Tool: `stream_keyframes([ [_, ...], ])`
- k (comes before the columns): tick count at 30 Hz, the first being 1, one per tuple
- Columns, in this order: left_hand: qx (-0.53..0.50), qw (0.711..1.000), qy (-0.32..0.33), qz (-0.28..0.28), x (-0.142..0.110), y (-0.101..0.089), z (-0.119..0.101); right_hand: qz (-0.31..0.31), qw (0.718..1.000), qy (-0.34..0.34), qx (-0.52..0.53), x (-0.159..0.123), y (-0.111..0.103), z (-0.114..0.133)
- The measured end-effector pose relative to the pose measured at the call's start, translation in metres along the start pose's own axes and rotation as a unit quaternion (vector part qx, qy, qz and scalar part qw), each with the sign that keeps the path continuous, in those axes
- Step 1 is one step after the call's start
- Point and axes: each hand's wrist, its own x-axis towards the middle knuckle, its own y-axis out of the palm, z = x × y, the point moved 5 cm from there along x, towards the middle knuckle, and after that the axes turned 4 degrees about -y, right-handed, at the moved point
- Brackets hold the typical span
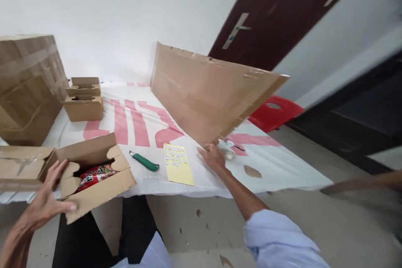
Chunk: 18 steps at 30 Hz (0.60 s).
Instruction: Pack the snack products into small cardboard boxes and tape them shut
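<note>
My left hand grips the left side of an open cardboard box, with the thumb on its near wall. A red printed packet lies inside the box, partly covered by the flaps. My right hand is low over the table, at the bottom corner of a large cardboard piece. Its thumb and fingers look apart, though slightly blurred. Just right of those fingers sits a roll of clear tape. Between the hands lie a green utility knife and a yellow sticker sheet.
A big taped carton stands at the left, with two small open boxes beside it. Another cardboard box lies at the front left. A red chair is behind the table. A blurred person's arm shows at right.
</note>
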Motion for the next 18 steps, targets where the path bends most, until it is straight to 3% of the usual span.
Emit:
stream_keyframes([
  [5,0.009,1.0,0.008,-0.001,-0.007,0.002,-0.01,-0.053,0.996,-0.063,0.015,0.003,-0.015,0.01],
  [8,0.011,1.0,0.016,0.0,-0.009,0.004,-0.011,-0.083,0.99,-0.093,0.065,0.008,-0.026,0.055],
  [10,0.004,1.0,0.018,0.004,-0.009,0.005,-0.011,-0.078,0.974,-0.162,0.139,0.002,-0.037,0.115],
  [11,-0.001,1.0,0.018,0.004,-0.009,0.005,-0.011,-0.065,0.95,-0.226,0.205,-0.007,-0.044,0.154],
  [15,-0.015,1.0,0.012,0.002,-0.01,0.004,-0.009,0.064,0.809,-0.476,0.338,-0.075,-0.071,0.317],
  [18,-0.016,1.0,0.009,0.005,-0.011,0.004,-0.011,0.166,0.714,-0.617,0.287,-0.129,-0.077,0.398],
])
